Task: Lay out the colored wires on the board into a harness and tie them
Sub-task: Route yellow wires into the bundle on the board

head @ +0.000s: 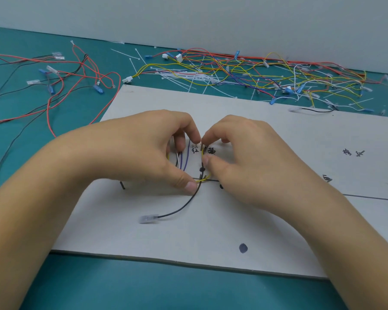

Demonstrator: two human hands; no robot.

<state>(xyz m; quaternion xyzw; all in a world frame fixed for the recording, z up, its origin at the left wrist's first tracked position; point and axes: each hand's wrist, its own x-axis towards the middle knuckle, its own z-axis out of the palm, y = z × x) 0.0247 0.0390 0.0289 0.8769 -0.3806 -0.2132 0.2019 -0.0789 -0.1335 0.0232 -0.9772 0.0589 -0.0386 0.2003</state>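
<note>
A grey board [211, 231] with drawn lines, dots and written labels lies in front of me. My left hand [143, 151] holds a small bundle of purple, white and black wires [182, 161], its thumb pressing a yellow wire [202, 180] onto the board. My right hand [240, 157] pinches the same yellow wire beside a black peg [202, 170]. A black wire [184, 205] trails from under my left thumb to a clear terminal [148, 219]. The wire ends under my fingers are hidden.
A tangle of yellow, red, blue and white wires with white cable ties [244, 72] lies behind the board. Red and black wires [61, 86] spread over the green mat [143, 287] at the left. A second peg [122, 184] stands left on the board.
</note>
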